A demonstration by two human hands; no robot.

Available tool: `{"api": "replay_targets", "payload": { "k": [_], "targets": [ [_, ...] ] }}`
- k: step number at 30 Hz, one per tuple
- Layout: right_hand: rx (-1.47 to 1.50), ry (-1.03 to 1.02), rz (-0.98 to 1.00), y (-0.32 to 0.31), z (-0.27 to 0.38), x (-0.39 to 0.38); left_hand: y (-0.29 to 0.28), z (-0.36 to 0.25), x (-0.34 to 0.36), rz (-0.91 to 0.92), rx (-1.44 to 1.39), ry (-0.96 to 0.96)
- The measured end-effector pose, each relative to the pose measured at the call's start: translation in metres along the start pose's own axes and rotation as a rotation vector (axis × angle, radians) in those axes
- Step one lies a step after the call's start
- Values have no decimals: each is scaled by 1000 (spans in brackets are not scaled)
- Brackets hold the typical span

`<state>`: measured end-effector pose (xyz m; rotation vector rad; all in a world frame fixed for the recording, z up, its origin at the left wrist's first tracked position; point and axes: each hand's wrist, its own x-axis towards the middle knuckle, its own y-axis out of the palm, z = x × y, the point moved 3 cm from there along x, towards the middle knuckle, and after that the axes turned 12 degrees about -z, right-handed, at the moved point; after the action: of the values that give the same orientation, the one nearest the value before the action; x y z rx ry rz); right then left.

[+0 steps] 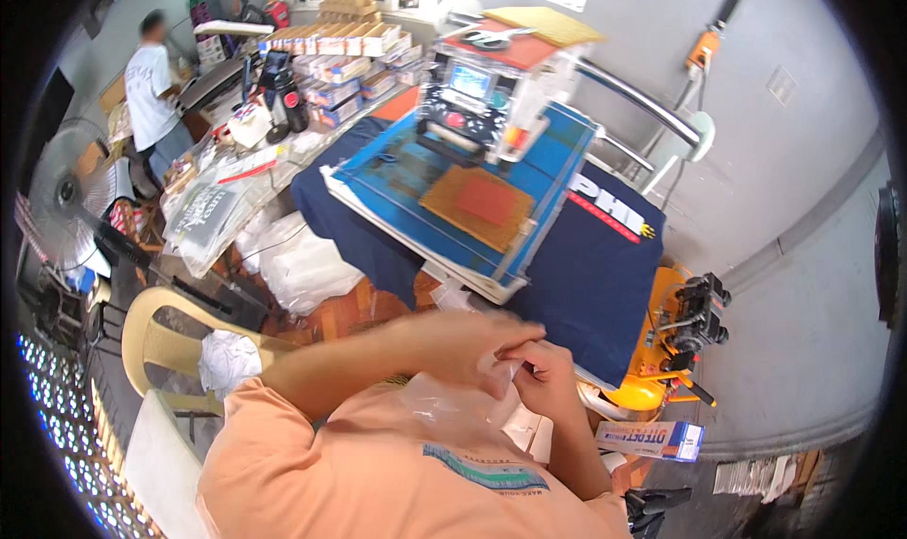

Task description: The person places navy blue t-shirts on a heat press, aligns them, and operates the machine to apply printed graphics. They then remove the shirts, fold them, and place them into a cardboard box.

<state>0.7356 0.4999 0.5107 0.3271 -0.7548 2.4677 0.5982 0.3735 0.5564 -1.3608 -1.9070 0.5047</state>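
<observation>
In front of my chest I hold a piece of thin clear plastic point(437, 399), which looks like a bag or a film; motion blurs its edges. My left hand point(477, 341) reaches across from the left, fingers closed at the plastic's upper edge, partly smeared. Close against it, my right hand point(550, 376) pinches the same plastic between thumb and fingers. Just beyond both hands stands a heat press point(463, 104) with a control box and a blue bed point(378, 185). On that bed lies a brown pad with a reddish patch point(477, 206). Navy fabric point(590, 298) with a white print hangs around the press.
An orange machine point(652, 378) and a blue-and-white carton point(650, 441) are at my right. A cream plastic chair point(156, 336) holding a crumpled white cloth point(229, 360) stands left. Farther back are a cluttered table point(203, 222), stacked boxes point(331, 95), a fan point(66, 191) and another person point(151, 95).
</observation>
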Motion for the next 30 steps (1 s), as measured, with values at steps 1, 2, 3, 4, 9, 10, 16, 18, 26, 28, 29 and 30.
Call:
{"api": "replay_targets", "payload": {
  "k": [1, 2, 3, 4, 9, 10, 16, 18, 26, 28, 29, 30],
  "targets": [
    [19, -78, 35, 10, 14, 12, -6, -4, -13, 85, -73, -125],
    [-33, -2, 88, 22, 25, 19, -12, 10, -25, 63, -157, -188],
    [1, -65, 81, 32, 40, 29, -19, 28, -39, 37, -238, -261],
    [33, -118, 66, 44, 53, 42, -28, 53, -56, 16, -326, -327],
    [-351, -335, -594, 39, 38, 129, -75, 274, -177, -387, -499, -807],
    [-565, -304, -718, 42, 42, 153, -75, 342, -226, -557, -609, -1040],
    [-1152, -54, -889, 31, -4, 237, -51, 596, -439, -1133, -640, -1726],
    [-1152, 115, -1141, 18, -10, 221, -66, 602, -398, -1165, -1054, -2036],
    [-1170, 296, -1390, -29, -45, 239, -44, 678, -409, -273, 13, -938],
    [-1144, 395, -1421, -40, -49, 217, -33, 671, -408, -146, -35, -1092],
    [-1174, 411, -1420, -47, -52, 207, -28, 664, -410, -15, -214, -1463],
    [-1165, 401, -1409, -52, -55, 218, -12, 673, -438, -25, -315, -1483]
  ]
}}
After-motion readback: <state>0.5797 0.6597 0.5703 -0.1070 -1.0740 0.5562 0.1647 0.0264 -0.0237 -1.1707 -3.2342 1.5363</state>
